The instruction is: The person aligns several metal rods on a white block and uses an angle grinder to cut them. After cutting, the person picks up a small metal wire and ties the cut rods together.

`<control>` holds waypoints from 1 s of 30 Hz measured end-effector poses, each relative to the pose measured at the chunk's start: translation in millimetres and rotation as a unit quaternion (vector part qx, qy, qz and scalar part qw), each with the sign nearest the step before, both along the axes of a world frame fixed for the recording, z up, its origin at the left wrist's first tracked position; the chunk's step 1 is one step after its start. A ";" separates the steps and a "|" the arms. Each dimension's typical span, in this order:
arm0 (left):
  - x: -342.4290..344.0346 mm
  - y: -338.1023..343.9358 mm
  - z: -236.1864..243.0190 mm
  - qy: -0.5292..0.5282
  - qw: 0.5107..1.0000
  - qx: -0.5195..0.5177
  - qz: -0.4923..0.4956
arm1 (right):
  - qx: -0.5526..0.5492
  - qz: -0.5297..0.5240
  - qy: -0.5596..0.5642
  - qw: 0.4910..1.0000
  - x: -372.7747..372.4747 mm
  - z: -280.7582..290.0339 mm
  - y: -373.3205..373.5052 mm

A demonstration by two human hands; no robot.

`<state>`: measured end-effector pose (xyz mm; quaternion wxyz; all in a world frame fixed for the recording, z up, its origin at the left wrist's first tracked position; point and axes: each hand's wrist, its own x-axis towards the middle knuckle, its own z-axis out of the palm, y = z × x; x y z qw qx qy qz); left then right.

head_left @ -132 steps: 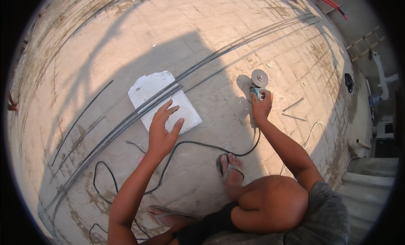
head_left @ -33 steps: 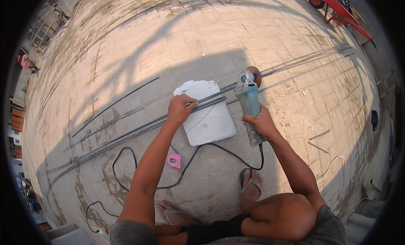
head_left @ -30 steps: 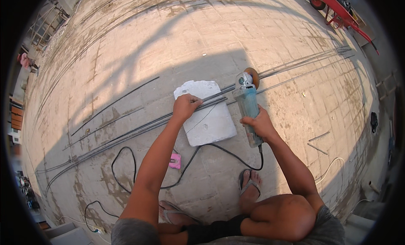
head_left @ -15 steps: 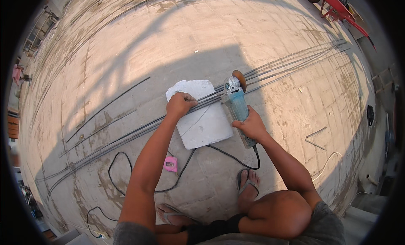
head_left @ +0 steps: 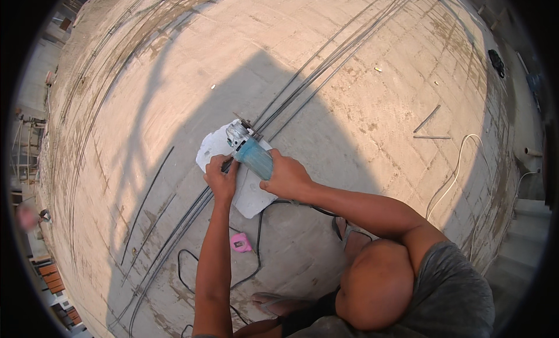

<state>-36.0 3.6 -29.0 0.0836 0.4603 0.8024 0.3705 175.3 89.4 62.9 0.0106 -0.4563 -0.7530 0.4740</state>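
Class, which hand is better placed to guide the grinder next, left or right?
Probably the right hand: it grips the grinder by its body, while the left hand is at the metal bars beside the grinder's head.

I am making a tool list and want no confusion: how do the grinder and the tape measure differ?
The grinder is mainly teal and grey; the tape measure is pink. The grinder is long and larger, the tape measure small and compact. The grinder is held in the right hand over the white slab, while the tape measure lies on the floor. Both are tools.
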 end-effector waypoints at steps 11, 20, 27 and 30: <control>7.2 3.6 1.8 0.002 1.000 0.015 0.004 | 0.001 -0.019 0.002 1.000 0.0 7.4 8.4; 20.7 -7.2 9.9 0.128 0.991 0.014 -0.025 | -0.007 -0.012 -0.010 1.000 5.0 6.0 5.1; 27.0 0.4 16.7 0.244 0.968 -0.036 -0.041 | 0.012 -0.031 -0.007 0.999 20.4 17.4 20.7; 16.4 1.4 16.8 0.303 0.945 -0.089 -0.084 | 0.034 -0.059 -0.006 0.998 29.5 24.2 29.6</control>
